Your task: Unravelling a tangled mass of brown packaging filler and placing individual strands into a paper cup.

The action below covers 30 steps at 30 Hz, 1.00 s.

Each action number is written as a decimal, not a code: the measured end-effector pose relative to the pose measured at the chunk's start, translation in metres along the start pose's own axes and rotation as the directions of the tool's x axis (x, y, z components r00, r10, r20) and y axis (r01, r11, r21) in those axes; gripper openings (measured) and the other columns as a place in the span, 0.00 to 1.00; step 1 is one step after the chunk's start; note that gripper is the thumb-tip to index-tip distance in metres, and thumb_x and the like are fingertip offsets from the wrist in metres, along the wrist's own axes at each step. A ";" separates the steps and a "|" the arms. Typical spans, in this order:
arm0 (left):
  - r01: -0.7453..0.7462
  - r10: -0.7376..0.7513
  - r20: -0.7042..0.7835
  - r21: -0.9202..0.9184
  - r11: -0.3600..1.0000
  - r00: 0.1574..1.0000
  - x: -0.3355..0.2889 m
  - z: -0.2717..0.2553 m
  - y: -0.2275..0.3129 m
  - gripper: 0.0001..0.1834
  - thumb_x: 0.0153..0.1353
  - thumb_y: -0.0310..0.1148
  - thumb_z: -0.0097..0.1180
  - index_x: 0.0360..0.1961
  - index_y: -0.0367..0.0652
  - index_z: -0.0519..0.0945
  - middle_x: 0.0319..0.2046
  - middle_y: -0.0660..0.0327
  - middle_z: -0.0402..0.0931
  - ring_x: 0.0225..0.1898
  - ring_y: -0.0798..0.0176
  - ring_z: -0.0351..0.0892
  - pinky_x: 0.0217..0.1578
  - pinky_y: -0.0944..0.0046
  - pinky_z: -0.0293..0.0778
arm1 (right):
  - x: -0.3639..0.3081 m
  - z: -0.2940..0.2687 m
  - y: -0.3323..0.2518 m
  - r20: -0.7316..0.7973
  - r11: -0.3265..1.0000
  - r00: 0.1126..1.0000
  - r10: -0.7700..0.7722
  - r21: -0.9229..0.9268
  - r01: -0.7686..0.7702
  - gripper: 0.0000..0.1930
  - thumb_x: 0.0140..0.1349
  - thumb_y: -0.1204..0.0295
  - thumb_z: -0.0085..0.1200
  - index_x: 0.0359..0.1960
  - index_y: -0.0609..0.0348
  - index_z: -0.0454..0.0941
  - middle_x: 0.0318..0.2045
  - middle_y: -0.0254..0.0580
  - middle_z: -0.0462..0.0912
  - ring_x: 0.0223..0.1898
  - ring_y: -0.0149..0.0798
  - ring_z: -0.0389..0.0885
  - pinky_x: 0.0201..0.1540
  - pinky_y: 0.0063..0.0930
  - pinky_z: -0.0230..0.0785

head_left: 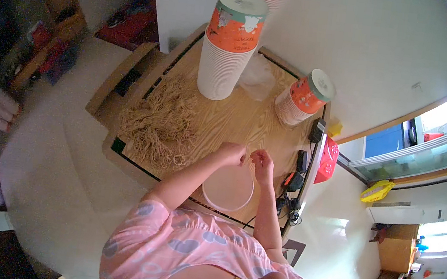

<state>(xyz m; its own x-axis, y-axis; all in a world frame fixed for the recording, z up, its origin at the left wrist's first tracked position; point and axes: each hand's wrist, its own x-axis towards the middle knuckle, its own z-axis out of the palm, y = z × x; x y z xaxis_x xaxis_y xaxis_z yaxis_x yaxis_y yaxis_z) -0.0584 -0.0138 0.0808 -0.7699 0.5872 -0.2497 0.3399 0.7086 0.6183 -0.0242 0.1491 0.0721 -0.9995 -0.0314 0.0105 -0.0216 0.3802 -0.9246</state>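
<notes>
The left hand [231, 154] and right hand [262, 165] meet with curled fingers, fingertips drawn narrow and close together; I cannot tell whether something thin is pinched there. Just below them, by the front edge of the desk [237, 120], is a round, white-rimmed tub [228, 190]; its mouth appears to face up, its axis roughly upright. It looks light and fairly stiff, best taken by the rim. Toward the front-left corner lies tan stringy netting [161, 123], probably soft and prone to tangling, better gathered from beneath; its loose heap runs along the left edge. Farther out, a tall cup stack [227, 56] stands upright near the back edge, a shorter cup stack [303, 99] near the back-right corner.
</notes>
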 end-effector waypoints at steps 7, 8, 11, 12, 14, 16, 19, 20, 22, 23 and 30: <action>0.092 -0.161 -0.126 -0.432 0.897 0.979 -0.009 0.039 -0.003 0.10 0.42 0.40 0.61 0.24 0.48 0.80 0.22 0.60 0.78 0.25 0.60 0.78 0.27 0.61 0.71 | -0.020 0.008 -0.009 0.082 0.979 0.994 0.072 0.183 -0.086 0.05 0.57 0.75 0.47 0.32 0.62 0.72 0.26 0.33 0.75 0.30 0.25 0.71 0.32 0.17 0.65; 0.074 -0.226 -0.223 -0.538 0.840 0.948 -0.009 0.042 -0.002 0.09 0.45 0.38 0.60 0.23 0.45 0.80 0.19 0.63 0.76 0.22 0.67 0.74 0.25 0.65 0.69 | -0.021 0.009 -0.011 0.006 0.979 0.998 0.064 0.192 -0.064 0.04 0.57 0.75 0.48 0.33 0.62 0.71 0.26 0.33 0.74 0.29 0.24 0.71 0.32 0.17 0.65; -0.005 -0.335 -0.348 -0.700 0.714 0.875 -0.003 0.071 -0.021 0.09 0.48 0.35 0.59 0.22 0.40 0.79 0.16 0.66 0.74 0.19 0.74 0.70 0.22 0.70 0.67 | -0.032 0.014 -0.007 0.007 0.971 0.999 0.046 0.233 -0.046 0.05 0.56 0.76 0.49 0.34 0.61 0.70 0.26 0.32 0.73 0.29 0.23 0.70 0.32 0.16 0.65; -0.068 -0.354 -0.382 -0.756 0.651 0.854 -0.002 0.070 -0.019 0.09 0.49 0.35 0.59 0.22 0.39 0.79 0.17 0.67 0.74 0.20 0.75 0.70 0.22 0.71 0.67 | -0.035 0.013 -0.004 0.063 0.965 0.997 0.034 0.259 -0.050 0.06 0.56 0.76 0.50 0.35 0.61 0.69 0.25 0.31 0.73 0.29 0.23 0.70 0.32 0.16 0.64; -0.074 -0.322 -0.385 -0.732 0.677 0.865 -0.003 0.070 -0.016 0.09 0.49 0.35 0.59 0.22 0.38 0.79 0.18 0.67 0.75 0.20 0.75 0.70 0.23 0.70 0.67 | -0.040 0.011 0.000 0.085 0.975 0.994 0.066 0.207 -0.083 0.07 0.55 0.75 0.51 0.34 0.60 0.69 0.25 0.30 0.73 0.29 0.23 0.70 0.32 0.15 0.64; -0.082 -0.296 -0.395 -0.707 0.703 0.870 -0.008 0.070 -0.016 0.10 0.49 0.35 0.59 0.22 0.38 0.79 0.18 0.68 0.75 0.20 0.75 0.70 0.24 0.70 0.68 | -0.042 0.011 -0.001 0.116 0.982 0.989 0.091 0.156 -0.109 0.07 0.55 0.74 0.52 0.34 0.60 0.69 0.25 0.30 0.72 0.29 0.22 0.70 0.32 0.15 0.63; -0.075 -0.270 -0.359 -0.712 0.698 0.893 -0.014 0.066 -0.009 0.09 0.49 0.34 0.59 0.21 0.38 0.79 0.20 0.67 0.76 0.21 0.74 0.71 0.24 0.70 0.68 | -0.038 0.008 -0.018 -0.053 0.966 0.991 0.125 0.234 -0.109 0.07 0.53 0.73 0.54 0.33 0.60 0.72 0.27 0.33 0.76 0.30 0.25 0.71 0.32 0.19 0.65; -0.077 -0.255 -0.387 -0.666 0.742 0.886 -0.018 0.058 0.003 0.09 0.49 0.33 0.58 0.21 0.38 0.79 0.20 0.66 0.77 0.21 0.73 0.71 0.24 0.70 0.68 | -0.034 0.005 -0.019 -0.067 0.964 0.988 0.137 0.237 -0.117 0.07 0.53 0.73 0.54 0.33 0.60 0.72 0.27 0.33 0.76 0.30 0.25 0.71 0.32 0.19 0.65; -0.074 -0.237 -0.410 -0.614 0.785 0.881 -0.023 0.050 0.012 0.09 0.49 0.33 0.58 0.21 0.38 0.79 0.20 0.65 0.77 0.21 0.73 0.71 0.24 0.69 0.68 | -0.026 0.002 -0.023 0.075 0.996 0.994 0.078 0.035 -0.081 0.05 0.53 0.74 0.53 0.30 0.62 0.74 0.25 0.34 0.77 0.29 0.26 0.73 0.31 0.19 0.66; -0.081 -0.204 -0.458 -0.529 0.845 0.865 -0.022 0.050 0.013 0.09 0.48 0.35 0.59 0.22 0.38 0.79 0.19 0.62 0.77 0.20 0.71 0.73 0.24 0.68 0.68 | -0.023 0.002 -0.024 0.066 0.995 0.994 0.086 0.040 -0.089 0.05 0.53 0.74 0.53 0.30 0.62 0.74 0.25 0.34 0.77 0.29 0.26 0.73 0.31 0.19 0.66; -0.070 -0.255 -0.401 -0.640 0.766 0.880 -0.019 0.054 0.000 0.10 0.49 0.36 0.59 0.24 0.38 0.79 0.15 0.62 0.75 0.18 0.73 0.72 0.21 0.70 0.67 | -0.015 0.009 -0.029 -0.071 0.990 0.990 0.123 0.077 -0.118 0.04 0.52 0.76 0.53 0.25 0.65 0.75 0.22 0.37 0.78 0.26 0.27 0.74 0.30 0.21 0.67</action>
<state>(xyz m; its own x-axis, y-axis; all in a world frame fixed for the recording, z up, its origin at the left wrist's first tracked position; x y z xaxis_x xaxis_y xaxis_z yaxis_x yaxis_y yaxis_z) -0.0153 -0.0040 0.0452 -0.9807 0.1792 -0.0782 -0.0313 0.2513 0.9674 -0.0084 0.1298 0.0954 -0.9937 0.0813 -0.0766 0.0982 0.3093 -0.9459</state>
